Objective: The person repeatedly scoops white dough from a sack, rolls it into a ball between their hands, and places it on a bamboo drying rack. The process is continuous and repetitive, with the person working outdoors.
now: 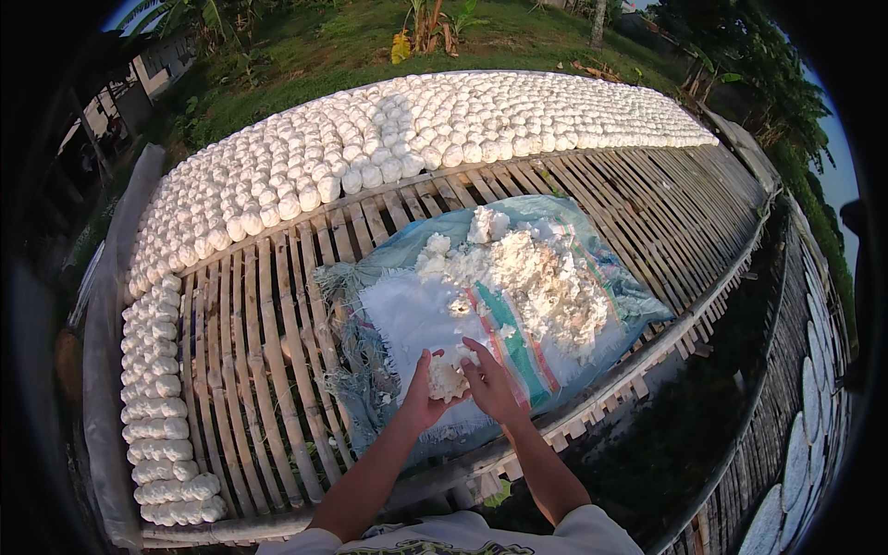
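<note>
Between my two hands is a white, crumbly, moist-looking lump, its kind not certain. My left hand cups it from the left, and my right hand closes on it from the right with the fingers near its top. Both hands are over the near part of a white woven sack with green and red stripes. Just beyond them a loose heap of the same white crumbly stuff covers the sack's right side. Under the sack lies a blue-green plastic sheet or netting with a frayed left edge.
The sack lies on a slatted bamboo rack. Tight rows of white rounded lumps fill the rack's far side, and a column of lumps lines its left end. A second rack with pale flat pieces stands at the right.
</note>
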A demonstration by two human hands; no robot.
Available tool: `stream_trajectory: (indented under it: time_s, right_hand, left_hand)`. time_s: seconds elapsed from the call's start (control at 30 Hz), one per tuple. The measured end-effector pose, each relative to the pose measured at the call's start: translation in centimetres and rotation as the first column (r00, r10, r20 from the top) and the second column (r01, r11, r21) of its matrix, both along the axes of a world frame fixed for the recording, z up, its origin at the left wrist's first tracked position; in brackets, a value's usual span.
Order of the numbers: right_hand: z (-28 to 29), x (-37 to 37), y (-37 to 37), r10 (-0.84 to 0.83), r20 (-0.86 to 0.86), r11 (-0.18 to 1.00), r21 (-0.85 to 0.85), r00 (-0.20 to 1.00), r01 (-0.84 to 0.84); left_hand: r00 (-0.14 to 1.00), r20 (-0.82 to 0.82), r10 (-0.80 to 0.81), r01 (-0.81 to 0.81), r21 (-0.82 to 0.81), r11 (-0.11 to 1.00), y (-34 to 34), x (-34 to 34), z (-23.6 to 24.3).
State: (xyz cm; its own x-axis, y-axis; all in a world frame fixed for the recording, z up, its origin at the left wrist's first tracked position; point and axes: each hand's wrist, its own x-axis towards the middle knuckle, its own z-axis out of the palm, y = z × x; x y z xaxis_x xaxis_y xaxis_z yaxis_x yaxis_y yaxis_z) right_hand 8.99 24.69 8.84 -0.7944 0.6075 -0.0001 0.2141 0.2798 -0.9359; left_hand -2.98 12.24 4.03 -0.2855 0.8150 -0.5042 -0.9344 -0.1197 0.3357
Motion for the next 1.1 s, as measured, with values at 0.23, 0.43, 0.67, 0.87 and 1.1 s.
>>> stream_trajectory:
  time_s: [0.23, 0.43, 0.67, 0.87, 1.1]
  right_hand:
    - [4.8, 0.9, -2.6, -0.014, -0.051, 0.829, 0.558, 0.999, 0.041]
    - [2.7, -0.5, -7.0, 0.049, -0.241, 0.983, 0.184, 0.969, -0.004]
    - [3.1, -0.1, -8.8, -0.210, -0.063, 0.973, -0.114, 0.976, 0.202]
    - [2.5, 1.9, -10.0, 0.085, -0.370, 0.994, 0.099, 0.925, -0.051]
    - [2.4, 1.6, -12.2, -0.255, -0.157, 0.944, -0.256, 0.954, 0.210]
  left_hand:
    - [0.973, -0.186, -0.133, 0.161, 0.143, 0.976, -2.9, 1.0, 2.4]
    - [0.995, -0.001, -0.104, 0.104, -0.020, 0.994, -3.6, 2.2, 4.3]
    - [0.994, 0.078, -0.078, 0.085, -0.087, 0.993, -4.6, 3.3, 3.6]
    - [0.983, 0.079, -0.163, 0.161, 0.026, 0.987, -6.9, 2.1, 2.9]
    - [0.982, 0.033, 0.186, -0.174, -0.236, 0.956, -7.6, 5.3, 5.1]
